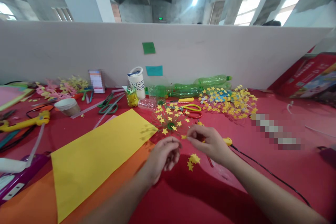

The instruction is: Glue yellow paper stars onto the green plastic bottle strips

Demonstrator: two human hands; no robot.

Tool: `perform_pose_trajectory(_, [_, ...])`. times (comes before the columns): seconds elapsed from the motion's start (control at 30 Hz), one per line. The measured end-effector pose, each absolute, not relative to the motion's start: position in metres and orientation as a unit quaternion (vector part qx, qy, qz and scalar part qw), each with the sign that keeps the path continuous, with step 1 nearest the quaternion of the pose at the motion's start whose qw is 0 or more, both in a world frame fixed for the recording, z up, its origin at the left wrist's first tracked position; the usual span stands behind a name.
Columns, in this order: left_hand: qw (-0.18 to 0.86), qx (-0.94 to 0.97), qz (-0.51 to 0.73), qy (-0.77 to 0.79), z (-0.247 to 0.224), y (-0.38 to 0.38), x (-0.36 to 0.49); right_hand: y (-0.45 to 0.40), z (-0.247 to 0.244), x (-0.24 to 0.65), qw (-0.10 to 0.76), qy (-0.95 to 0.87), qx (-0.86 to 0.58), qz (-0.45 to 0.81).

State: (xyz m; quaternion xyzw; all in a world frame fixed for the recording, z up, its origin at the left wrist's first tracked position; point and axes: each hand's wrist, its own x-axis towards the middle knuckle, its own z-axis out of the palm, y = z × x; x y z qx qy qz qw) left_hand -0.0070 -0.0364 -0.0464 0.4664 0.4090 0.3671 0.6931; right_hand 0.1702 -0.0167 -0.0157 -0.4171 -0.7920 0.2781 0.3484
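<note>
Between finger and thumb of my right hand (203, 140) is a small yellow star (183, 137), held just in front of a green plastic flower (170, 126) whose thin strips carry many yellow stars. My left hand (168, 154) is beside it on the left, fingers curled; whether anything is in them is hidden. On the red table (154, 203), below and between the hands, lies a small pile of loose yellow stars (193, 160). A yellow glue gun (227, 141) with a black cord lies partly behind my right hand.
Yellow paper (102, 157) lies over orange paper (34, 196) at the left. Behind are scissors (193, 109), a yellow cutter (186, 100), green bottles (183, 90), a white cup (137, 84) and more star-tipped strips (236, 103). A purple power strip (25, 175) sits far left.
</note>
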Motion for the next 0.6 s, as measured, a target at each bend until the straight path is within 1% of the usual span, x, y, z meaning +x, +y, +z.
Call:
perform_pose_trajectory(0.1, [0.519,0.581,0.408,0.475,-0.052,-0.042,-0.001,-0.006,-0.011,0.173,0.284,-0.822,-0.427,0.246])
perform_pose_trajectory(0.13, [0.479,0.605,0.413,0.484,-0.055,-0.044,0.001,-0.004,-0.011,0.173,0.262,-0.836,-0.421,0.233])
perform_pose_trajectory(0.2, [0.44,0.629,0.412,0.491,-0.059,-0.046,0.002,-0.001,-0.011,0.173,0.233,-0.855,-0.411,0.212])
perform_pose_trajectory(0.27, [0.443,0.625,0.413,0.492,-0.061,-0.046,0.003,0.0,-0.013,0.172,0.227,-0.862,-0.407,0.199])
perform_pose_trajectory(0.47, [0.535,0.576,0.413,0.461,-0.062,-0.043,0.005,0.003,-0.019,0.171,0.232,-0.863,-0.397,0.209])
perform_pose_trajectory(0.6, [0.536,0.577,0.41,0.46,-0.065,-0.042,0.006,0.007,-0.022,0.17,0.233,-0.861,-0.402,0.204])
